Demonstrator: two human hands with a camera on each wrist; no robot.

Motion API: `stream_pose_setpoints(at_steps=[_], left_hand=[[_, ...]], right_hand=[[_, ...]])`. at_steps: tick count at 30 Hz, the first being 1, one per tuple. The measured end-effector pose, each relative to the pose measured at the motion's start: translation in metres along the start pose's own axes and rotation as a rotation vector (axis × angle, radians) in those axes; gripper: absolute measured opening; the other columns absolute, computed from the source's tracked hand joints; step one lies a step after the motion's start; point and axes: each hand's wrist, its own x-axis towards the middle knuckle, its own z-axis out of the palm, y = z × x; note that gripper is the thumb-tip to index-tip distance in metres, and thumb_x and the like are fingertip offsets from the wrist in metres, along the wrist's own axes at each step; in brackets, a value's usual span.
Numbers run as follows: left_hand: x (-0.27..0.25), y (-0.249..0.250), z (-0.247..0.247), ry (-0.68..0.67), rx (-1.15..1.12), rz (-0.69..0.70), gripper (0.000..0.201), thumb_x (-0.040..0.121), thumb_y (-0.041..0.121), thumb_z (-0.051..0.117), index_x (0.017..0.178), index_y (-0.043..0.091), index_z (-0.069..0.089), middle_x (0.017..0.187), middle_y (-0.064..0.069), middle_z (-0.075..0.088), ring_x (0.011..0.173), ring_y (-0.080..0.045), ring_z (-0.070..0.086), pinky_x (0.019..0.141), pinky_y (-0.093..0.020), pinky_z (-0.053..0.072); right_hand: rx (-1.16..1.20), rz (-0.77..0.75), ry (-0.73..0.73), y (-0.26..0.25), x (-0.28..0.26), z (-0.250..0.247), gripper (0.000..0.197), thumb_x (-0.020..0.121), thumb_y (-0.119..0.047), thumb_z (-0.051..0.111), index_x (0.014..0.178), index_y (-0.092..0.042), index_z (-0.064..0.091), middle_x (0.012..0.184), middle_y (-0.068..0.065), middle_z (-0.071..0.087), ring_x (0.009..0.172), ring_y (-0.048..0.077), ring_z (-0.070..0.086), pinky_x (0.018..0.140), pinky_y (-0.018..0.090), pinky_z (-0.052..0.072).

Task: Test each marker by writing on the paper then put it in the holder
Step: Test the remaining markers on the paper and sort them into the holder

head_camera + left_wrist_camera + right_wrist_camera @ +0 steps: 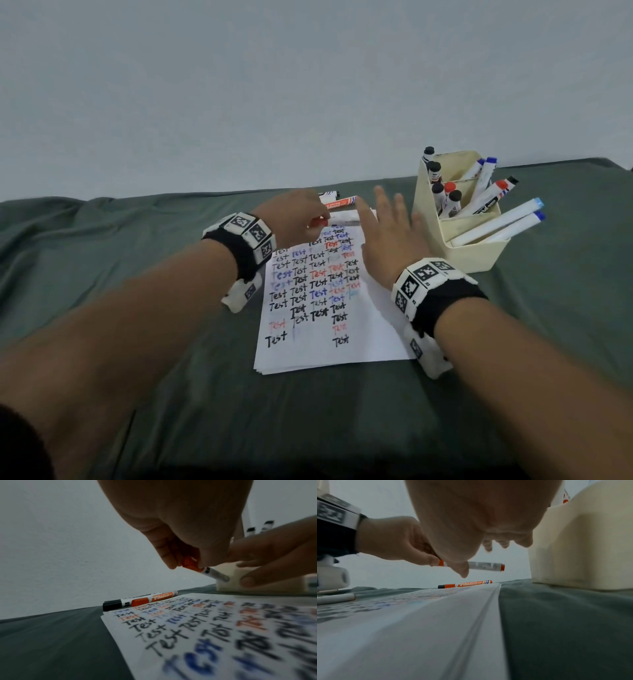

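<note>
My left hand [301, 219] grips a white marker [214, 574] by its red cap end and holds it level, just above the top edge of the paper [373, 329]. The sheet is covered with rows of "Test" in black, blue and red. My right hand [387, 229] is open with fingers spread, hovering right beside the marker's free end [486, 565] and holding nothing. The cream holder [479, 253] stands to the right of the paper with several markers in it.
Two loose markers lie on the green cloth just beyond the paper: an orange one [339, 202] and a black-capped one [329, 194] behind it. A plain wall rises behind the table. Green cloth [171, 394] stretches left and toward me.
</note>
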Motion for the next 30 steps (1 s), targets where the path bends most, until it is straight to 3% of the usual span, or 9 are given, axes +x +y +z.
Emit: stream_pose_setpoints(at_steps=[3,5,7,10,18,21,24,26,30], left_hand=[[-0.023,0.01,-0.001,0.119,-0.029,0.086,0.013,0.09,0.02,0.063,0.099,0.017,0.072,0.091,0.004,0.062,0.084,-0.014,0.054,0.076,-0.028,0.045],[-0.033,0.016,0.003,0.145,-0.034,0.096,0.011,0.089,0.016,0.063,0.099,0.017,0.068,0.093,0.003,0.059,0.085,-0.012,0.049,0.078,-0.024,0.039],[-0.035,0.02,0.008,0.134,-0.065,0.012,0.011,0.093,0.021,0.06,0.103,0.02,0.061,0.095,0.005,0.056,0.085,-0.011,0.047,0.078,-0.026,0.04],[-0.033,0.026,0.01,0.021,-0.147,-0.169,0.016,0.1,0.034,0.053,0.113,0.025,0.055,0.094,0.007,0.057,0.084,-0.015,0.054,0.075,-0.034,0.045],[-0.051,0.023,0.02,-0.008,-0.029,-0.214,0.018,0.099,0.054,0.041,0.101,0.043,0.054,0.063,0.014,0.053,0.063,-0.008,0.052,0.052,-0.026,0.03],[-0.051,0.018,0.011,-0.053,0.002,-0.336,0.033,0.091,0.075,0.034,0.102,0.055,0.058,0.058,0.02,0.052,0.057,0.002,0.049,0.051,-0.024,0.03],[-0.061,0.003,0.006,-0.091,-0.071,-0.465,0.089,0.067,0.096,0.043,0.144,0.052,0.035,0.09,0.023,0.061,0.076,-0.006,0.06,0.06,-0.025,0.043],[-0.073,-0.006,0.008,-0.066,-0.23,-0.538,0.109,0.069,0.087,0.058,0.155,0.036,0.014,0.11,0.009,0.059,0.089,-0.014,0.062,0.071,-0.03,0.049],[-0.103,-0.026,0.017,-0.022,-0.267,-0.612,0.045,0.097,0.021,0.051,0.136,0.009,0.033,0.079,-0.003,0.059,0.064,-0.021,0.055,0.059,-0.031,0.039]], right_hand=[[-0.062,-0.045,-0.019,-0.005,-0.001,-0.006,0.034,0.104,-0.022,0.045,0.138,-0.023,0.047,0.155,0.01,0.041,0.145,0.036,0.033,0.115,0.061,0.031],[0.002,-0.098,0.006,-0.007,-0.002,-0.011,0.004,0.104,-0.021,0.048,0.103,-0.022,0.052,0.111,0.006,0.063,0.103,0.03,0.059,0.093,0.049,0.051],[0.096,-0.15,0.019,-0.009,-0.004,-0.01,0.007,0.105,-0.021,0.051,0.098,-0.018,0.049,0.099,0.006,0.06,0.086,0.027,0.057,0.078,0.045,0.053],[0.168,-0.179,0.066,-0.009,-0.004,-0.009,0.005,0.105,-0.018,0.051,0.108,-0.014,0.052,0.104,0.008,0.057,0.084,0.027,0.055,0.075,0.047,0.052],[0.185,-0.231,0.0,-0.011,-0.002,-0.003,0.009,0.103,-0.013,0.051,0.109,-0.019,0.05,0.099,0.004,0.061,0.082,0.022,0.056,0.068,0.039,0.049],[0.18,-0.229,0.029,-0.011,0.0,-0.001,0.006,0.103,-0.015,0.052,0.106,-0.02,0.05,0.093,0.003,0.06,0.073,0.017,0.053,0.06,0.035,0.043],[0.173,-0.202,0.039,-0.009,0.0,-0.001,0.005,0.105,-0.021,0.051,0.107,-0.018,0.049,0.093,0.004,0.06,0.075,0.021,0.055,0.066,0.039,0.049],[0.186,-0.18,0.046,-0.007,-0.001,-0.002,0.008,0.106,-0.024,0.05,0.108,-0.016,0.049,0.094,0.005,0.059,0.077,0.023,0.055,0.069,0.04,0.05],[0.183,-0.161,0.051,-0.007,-0.001,-0.004,0.01,0.106,-0.026,0.05,0.109,-0.016,0.05,0.093,0.005,0.06,0.075,0.02,0.055,0.07,0.04,0.052]])
